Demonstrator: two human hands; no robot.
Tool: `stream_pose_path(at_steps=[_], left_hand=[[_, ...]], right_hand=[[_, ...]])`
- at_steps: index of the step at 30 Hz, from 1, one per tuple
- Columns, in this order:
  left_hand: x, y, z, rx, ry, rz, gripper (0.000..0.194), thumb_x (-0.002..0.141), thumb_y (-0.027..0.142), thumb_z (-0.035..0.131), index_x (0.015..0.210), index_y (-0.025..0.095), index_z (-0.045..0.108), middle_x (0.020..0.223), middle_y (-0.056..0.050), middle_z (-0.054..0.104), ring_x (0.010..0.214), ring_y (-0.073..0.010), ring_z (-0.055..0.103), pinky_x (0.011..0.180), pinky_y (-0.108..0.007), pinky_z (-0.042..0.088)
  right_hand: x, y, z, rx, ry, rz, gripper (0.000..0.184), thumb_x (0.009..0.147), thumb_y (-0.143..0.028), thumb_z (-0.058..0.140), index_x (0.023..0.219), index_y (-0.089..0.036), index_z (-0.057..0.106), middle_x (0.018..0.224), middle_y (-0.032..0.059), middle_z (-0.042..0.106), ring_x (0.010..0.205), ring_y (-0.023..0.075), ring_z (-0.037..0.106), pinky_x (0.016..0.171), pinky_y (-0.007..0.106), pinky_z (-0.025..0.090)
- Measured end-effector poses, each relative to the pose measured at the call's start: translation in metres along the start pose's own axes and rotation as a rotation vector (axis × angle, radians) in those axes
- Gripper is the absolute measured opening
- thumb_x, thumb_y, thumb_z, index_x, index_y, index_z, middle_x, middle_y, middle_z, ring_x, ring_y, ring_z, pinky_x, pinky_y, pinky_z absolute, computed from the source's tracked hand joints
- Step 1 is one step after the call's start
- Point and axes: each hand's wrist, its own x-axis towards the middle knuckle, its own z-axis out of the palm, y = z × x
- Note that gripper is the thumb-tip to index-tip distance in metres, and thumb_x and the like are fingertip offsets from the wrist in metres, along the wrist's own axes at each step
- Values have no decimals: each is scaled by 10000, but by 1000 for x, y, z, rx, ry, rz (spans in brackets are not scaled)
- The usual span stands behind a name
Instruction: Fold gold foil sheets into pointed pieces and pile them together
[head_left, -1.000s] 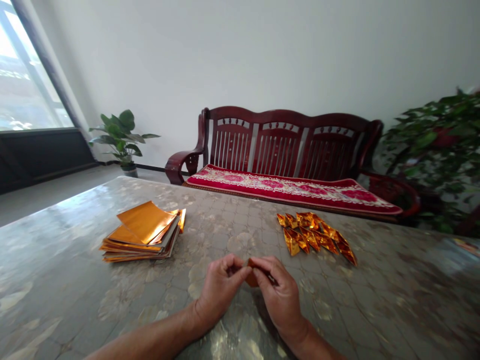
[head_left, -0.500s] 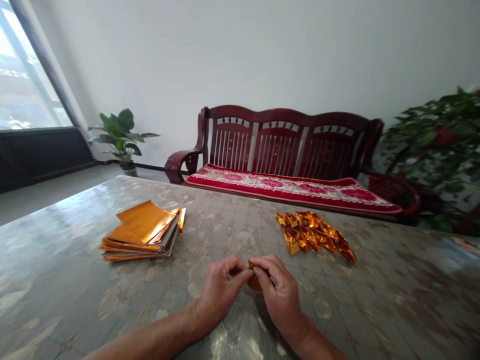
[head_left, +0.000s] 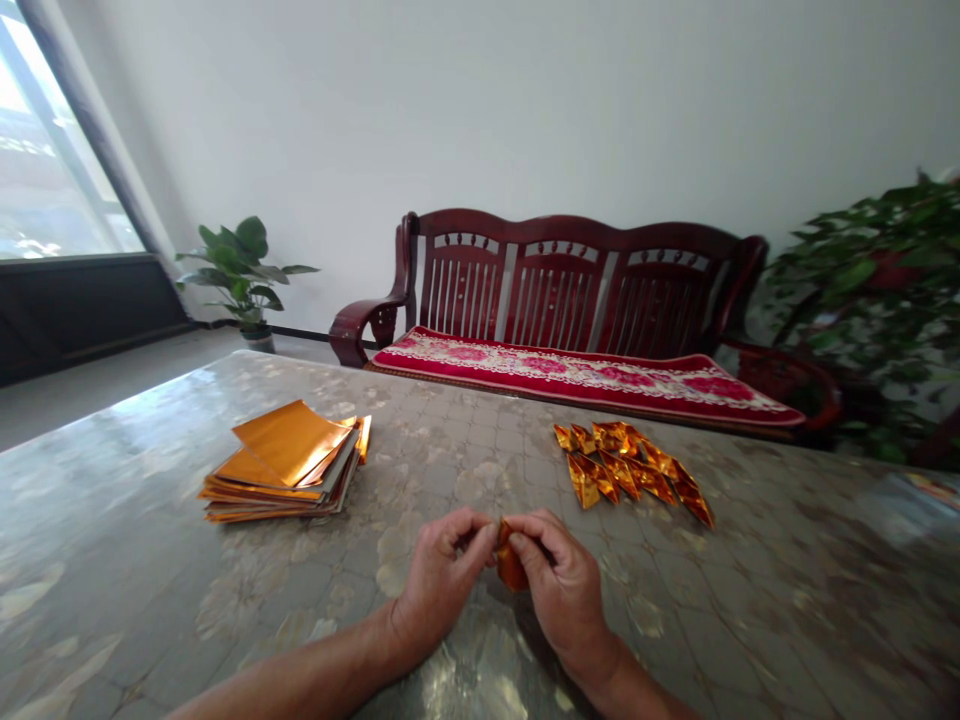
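Note:
Both my hands meet low over the table's near middle. My left hand (head_left: 441,580) and my right hand (head_left: 561,585) pinch a small folded piece of gold foil paper (head_left: 510,563) between their fingertips; most of it is hidden by the fingers. A stack of flat gold foil sheets (head_left: 289,470) lies to the left. Several folded gold pieces (head_left: 630,474) lie in a cluster to the right, beyond my right hand.
The table (head_left: 150,590) has a glossy grey patterned top. Behind it stands a dark wooden bench (head_left: 555,290) with a red cushion. A potted plant (head_left: 244,275) is at the back left by the window, and a leafy plant (head_left: 885,300) at the right.
The folded gold piece shows a little more between my fingertips, which have shifted slightly around it. Hands stay in the same spot.

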Motion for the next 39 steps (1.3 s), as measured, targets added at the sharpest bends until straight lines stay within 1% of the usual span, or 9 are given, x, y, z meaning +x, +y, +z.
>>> stream_pose_path(at_steps=[7,13,18,22,24,27,31,36,39], left_hand=[[1,3,-2,144,72,127,231,823,182,533,602,160,598,557,29,574,546,-99,517,552,-187,380],[1,3,-1,155,62,138,216,820,172,535,609,162,580,565,34,561,558,-99,518,561,-187,381],[0,3,-3,121,65,138,217,856,221,557,652,168,608,615,25,601,598,-111,550,605,-200,413],[-1,4,-5,4,-1,71,299,936,273,465,709,181,635,678,9,640,670,-128,595,670,-216,449],[0,3,-5,-94,-31,6,313,944,304,453,718,183,632,650,12,633,641,-128,598,655,-218,465],[4,2,-2,-224,-48,-88,267,880,358,554,690,179,604,567,28,598,547,-122,575,578,-215,467],[9,1,0,-378,-85,-153,259,796,396,651,683,171,590,549,31,603,491,-111,564,522,-210,464],[10,0,0,-456,-93,-202,271,748,407,693,677,161,606,542,26,612,468,-107,563,504,-215,471],[10,-1,0,-465,-97,-212,240,732,376,706,690,151,631,538,22,621,471,-109,569,509,-217,474]], right_hand=[[1,-2,2,38,-29,30,123,880,-211,605,835,-226,718,757,-7,652,694,133,633,640,198,500],[2,-4,3,62,-27,108,137,862,-250,607,777,-207,706,720,0,649,659,139,615,607,203,490],[3,0,4,76,-3,211,155,842,-300,610,802,-195,717,715,14,674,644,153,614,594,221,495],[2,5,4,76,0,257,173,841,-320,611,825,-190,724,700,19,684,624,160,612,589,236,501],[2,5,4,74,7,244,166,837,-314,617,816,-191,727,718,24,692,650,166,625,613,240,509],[3,3,4,85,11,210,155,835,-303,626,794,-192,726,734,25,693,676,166,634,638,236,516],[3,0,4,102,9,197,151,838,-300,633,783,-191,723,720,18,681,653,155,622,613,224,509],[3,1,4,95,-2,195,145,843,-291,634,787,-195,727,719,10,672,651,147,615,609,217,497],[2,2,5,87,-4,198,148,846,-301,638,796,-195,729,724,11,673,660,152,621,615,222,501]])
